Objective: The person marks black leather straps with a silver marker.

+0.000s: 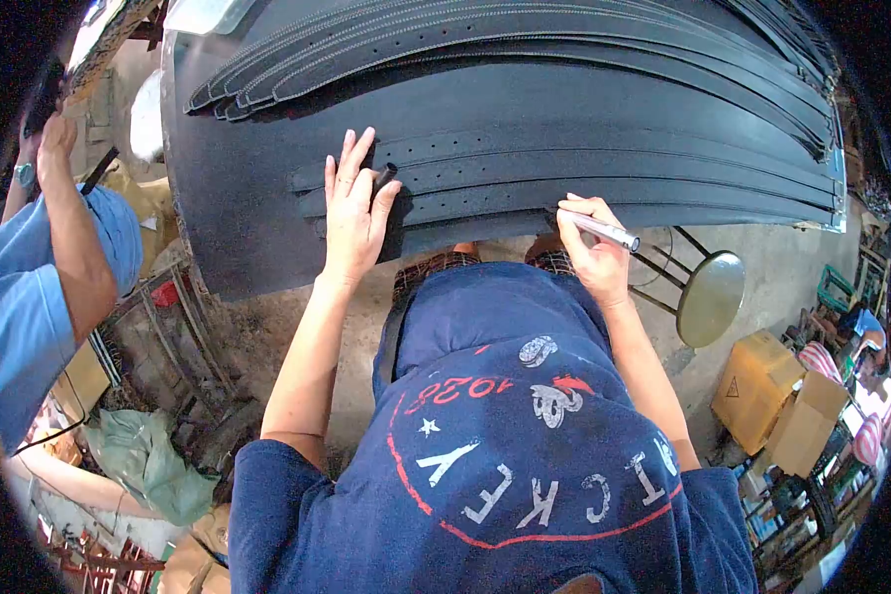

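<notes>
Several black belt straps (pixel 564 170) with punched holes lie side by side across the dark work surface. My left hand (pixel 354 223) rests over their left ends, fingers stretched out. A short black pen cap (pixel 386 175) sits between its thumb and fingers. My right hand (pixel 596 247) grips a silver marker pen (pixel 604 232), its tip down at the near edge of the closest strap. The fingers partly hide the pen's tip.
Stitched black belts (pixel 416 49) are piled along the far side of the table (pixel 228 198). A round stool (pixel 711 297) stands right of me, near a cardboard box (pixel 762 386). At the left, another person in a blue shirt (pixel 30 267) is close by.
</notes>
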Tool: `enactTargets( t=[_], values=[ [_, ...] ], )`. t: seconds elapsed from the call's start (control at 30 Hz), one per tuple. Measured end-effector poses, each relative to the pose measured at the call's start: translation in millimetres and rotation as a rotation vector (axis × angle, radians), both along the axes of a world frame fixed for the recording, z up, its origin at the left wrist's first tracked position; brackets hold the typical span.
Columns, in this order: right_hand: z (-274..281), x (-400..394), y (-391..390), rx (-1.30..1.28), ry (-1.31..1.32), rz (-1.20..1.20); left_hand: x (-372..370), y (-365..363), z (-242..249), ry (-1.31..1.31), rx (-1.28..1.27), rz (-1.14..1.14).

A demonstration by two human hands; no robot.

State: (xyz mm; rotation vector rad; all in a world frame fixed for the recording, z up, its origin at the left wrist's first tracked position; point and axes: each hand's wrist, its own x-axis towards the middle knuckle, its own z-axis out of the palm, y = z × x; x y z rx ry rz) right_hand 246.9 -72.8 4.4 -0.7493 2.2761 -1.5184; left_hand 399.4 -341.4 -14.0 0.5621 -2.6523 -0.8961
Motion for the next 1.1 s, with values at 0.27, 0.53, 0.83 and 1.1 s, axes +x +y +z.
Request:
enactTargets(
  t=[0.27, 0.53, 0.83, 1.1],
  values=[
    [-1.0, -1.8, -0.6, -0.01, -0.048, -0.016, -2.7, 1.3, -3.5, 0.021, -0.108, 0.022],
    [-5.9, -1.2, 0.7, 0.005, 0.05, 0.02, -4.4, 3.9, -4.5, 0.033, -0.156, 0.041],
    [-6.4, -4.9, -1.9, 0.015, 0.268, 0.139, -5.5, 4.9, -7.0, 0.053, -0.189, 0.054],
    [-4.1, -1.2, 0.0, -0.109, -0.26, -0.074, -6.0, 5.2, -6.1, 0.05, -0.204, 0.056]
  ],
)
